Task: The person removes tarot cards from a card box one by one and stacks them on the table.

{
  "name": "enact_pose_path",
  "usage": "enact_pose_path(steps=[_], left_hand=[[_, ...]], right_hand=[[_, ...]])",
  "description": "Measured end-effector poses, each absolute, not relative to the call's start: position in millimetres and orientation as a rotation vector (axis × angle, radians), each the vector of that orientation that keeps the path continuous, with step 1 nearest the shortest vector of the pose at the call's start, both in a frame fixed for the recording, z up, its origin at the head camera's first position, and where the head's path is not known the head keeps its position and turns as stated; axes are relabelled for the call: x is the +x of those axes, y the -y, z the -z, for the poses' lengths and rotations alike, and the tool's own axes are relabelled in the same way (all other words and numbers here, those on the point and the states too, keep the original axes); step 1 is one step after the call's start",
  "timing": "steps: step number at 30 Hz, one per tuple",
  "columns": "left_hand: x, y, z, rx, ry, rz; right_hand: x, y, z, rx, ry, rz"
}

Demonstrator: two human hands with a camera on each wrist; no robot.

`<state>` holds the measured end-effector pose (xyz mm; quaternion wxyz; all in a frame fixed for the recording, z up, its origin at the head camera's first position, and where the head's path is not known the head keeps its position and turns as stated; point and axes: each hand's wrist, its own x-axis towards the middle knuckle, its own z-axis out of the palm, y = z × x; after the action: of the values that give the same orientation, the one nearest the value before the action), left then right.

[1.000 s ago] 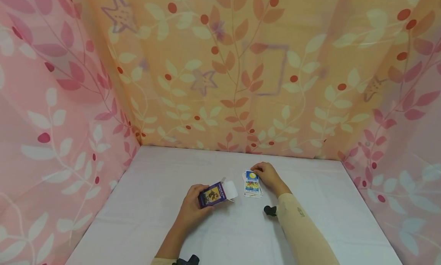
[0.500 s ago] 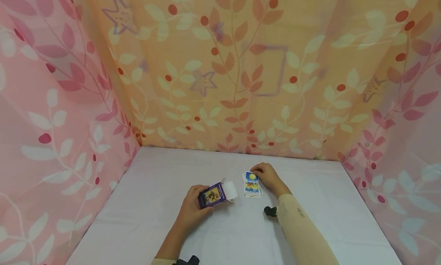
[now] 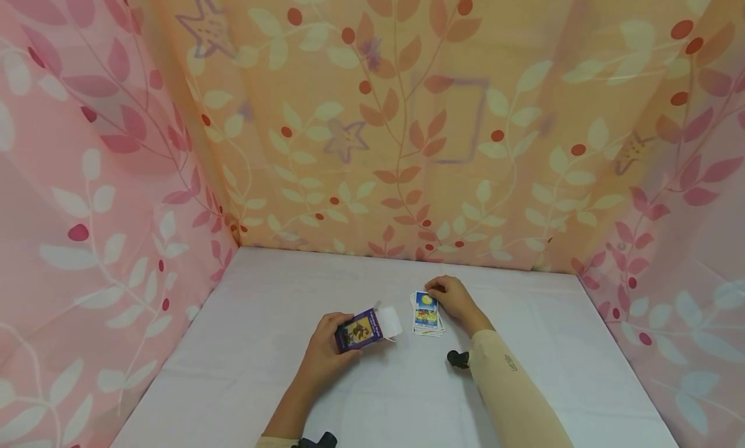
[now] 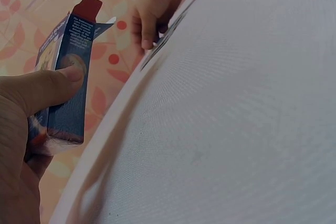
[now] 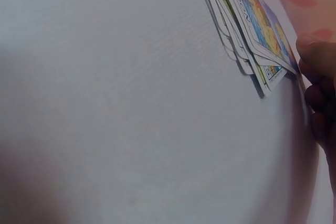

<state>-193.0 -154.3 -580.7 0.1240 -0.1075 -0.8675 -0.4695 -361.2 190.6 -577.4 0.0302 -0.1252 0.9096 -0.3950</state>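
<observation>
My left hand (image 3: 328,344) grips a dark blue-purple tarot card box (image 3: 357,330), its thumb across one side in the left wrist view. The box is tilted, and its white-lined end flap (image 3: 388,322) stands open towards the right. Right of the box, a loose pile of tarot cards (image 3: 427,313) lies face up on the table, a sun picture on top. With curled fingers and thumb, my right hand (image 3: 456,298) pinches the top card at its far right corner. In the right wrist view the card edges (image 5: 252,51) are fanned unevenly; the fingertips are partly hidden.
A white cloth covers the table (image 3: 524,344). Behind it hangs an orange leaf-patterned curtain (image 3: 396,196), with pink patterned curtains (image 3: 105,209) at both sides. Black camera mounts (image 3: 458,359) sit at the wrists.
The top card has slid very slightly towards me under my right hand. My left hand and the box stay in place.
</observation>
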Motion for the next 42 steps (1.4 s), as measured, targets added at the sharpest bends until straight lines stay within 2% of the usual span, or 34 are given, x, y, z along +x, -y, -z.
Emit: enact_pose_path(steps=[22,42], left_hand=[[-192,151,580,-0.333,2.500,1.376],[-192,154,582,-0.307,2.517,1.339]], right_hand=[[-341,-185,563,-0.318,-2.895,1.254],[-300,-179,543,-0.271,-3.008,1.223]])
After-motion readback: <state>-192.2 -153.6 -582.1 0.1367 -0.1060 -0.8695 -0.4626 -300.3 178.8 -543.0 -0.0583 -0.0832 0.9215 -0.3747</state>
